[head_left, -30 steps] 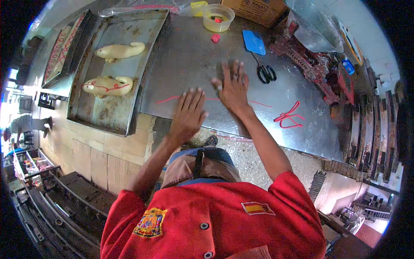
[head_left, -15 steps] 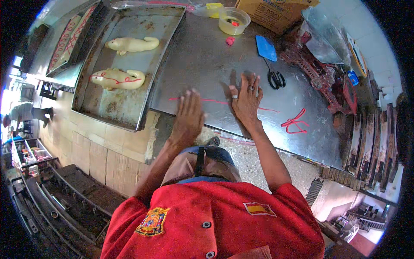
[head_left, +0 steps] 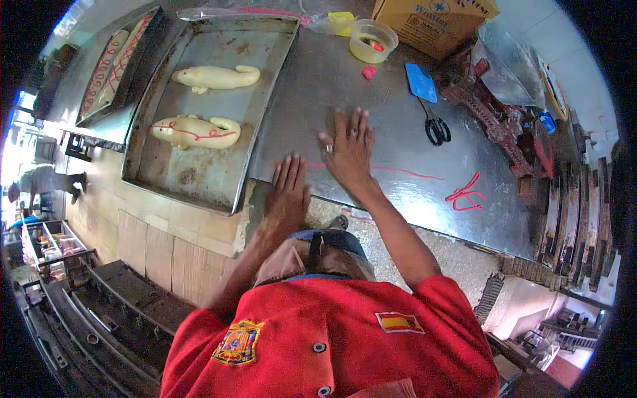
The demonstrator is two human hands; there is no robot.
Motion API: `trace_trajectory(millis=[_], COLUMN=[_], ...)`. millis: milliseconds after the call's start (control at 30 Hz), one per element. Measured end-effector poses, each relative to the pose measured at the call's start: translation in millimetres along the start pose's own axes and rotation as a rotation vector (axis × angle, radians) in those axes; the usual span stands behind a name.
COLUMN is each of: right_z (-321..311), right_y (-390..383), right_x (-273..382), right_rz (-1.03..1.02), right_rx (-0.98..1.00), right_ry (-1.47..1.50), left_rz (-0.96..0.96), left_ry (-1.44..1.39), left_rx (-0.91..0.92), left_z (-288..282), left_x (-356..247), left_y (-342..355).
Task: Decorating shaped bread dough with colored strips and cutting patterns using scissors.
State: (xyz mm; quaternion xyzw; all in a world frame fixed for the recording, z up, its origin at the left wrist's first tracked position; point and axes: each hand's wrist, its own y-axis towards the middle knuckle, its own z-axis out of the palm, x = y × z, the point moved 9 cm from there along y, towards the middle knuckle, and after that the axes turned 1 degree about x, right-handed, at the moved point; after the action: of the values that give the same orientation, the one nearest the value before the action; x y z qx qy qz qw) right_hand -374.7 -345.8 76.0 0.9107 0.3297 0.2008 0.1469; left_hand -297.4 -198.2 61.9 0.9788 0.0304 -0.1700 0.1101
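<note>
A thin pinkish-red dough strand (head_left: 405, 172) lies stretched across the metal table. My right hand (head_left: 350, 154) rests palm down over its middle, fingers extended, with rings showing. My left hand (head_left: 286, 194) is flat at the table's near edge, its fingertips by the strand's left end. Neither hand grips anything; what lies beneath the palms is hidden. To the right, several cut strands form a small heap (head_left: 466, 194). On the tray at left are two pale dough figures with curled tails: a plain one (head_left: 217, 77) and one trimmed with red strands (head_left: 196, 132).
The deep metal baking tray (head_left: 242, 174) borders my left hand. Beyond my right hand are black-handled scissors (head_left: 438, 131), a blue scraper (head_left: 421, 83), a pink dough lump (head_left: 369, 72) and a plastic tub (head_left: 373, 41). A cardboard box (head_left: 434, 26) and a reddish metal stand (head_left: 494, 123) flank the far right.
My right hand has slid left along the strand. My left hand has drawn back toward the near edge. The whole view has shifted slightly.
</note>
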Motion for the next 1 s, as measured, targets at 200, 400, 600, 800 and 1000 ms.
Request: trace_trajectory(millis=[200, 400, 600, 800, 1000], right_z=[1, -11, 5, 16, 22], right_y=[22, -17, -1, 6, 32], right_x=[-9, 4, 36, 29, 18], right_rz=[0.035, 0.044, 0.036, 0.014, -0.005], right_rx=[0.064, 0.069, 0.048, 0.057, 0.080], right_ry=[-0.137, -0.149, -0.096, -0.114, -0.181], left_rz=[-0.052, -0.117, -0.129, -0.141, -0.167], left_ry=[0.037, -0.002, -0.020, 0.042, -0.007], left_rx=[-0.108, 0.036, 0.033, 0.006, 0.009], left_z=[-17, -9, -12, -11, -11], left_x=[25, 16, 30, 35, 42], left_y=[20, -37, -17, -32, -20])
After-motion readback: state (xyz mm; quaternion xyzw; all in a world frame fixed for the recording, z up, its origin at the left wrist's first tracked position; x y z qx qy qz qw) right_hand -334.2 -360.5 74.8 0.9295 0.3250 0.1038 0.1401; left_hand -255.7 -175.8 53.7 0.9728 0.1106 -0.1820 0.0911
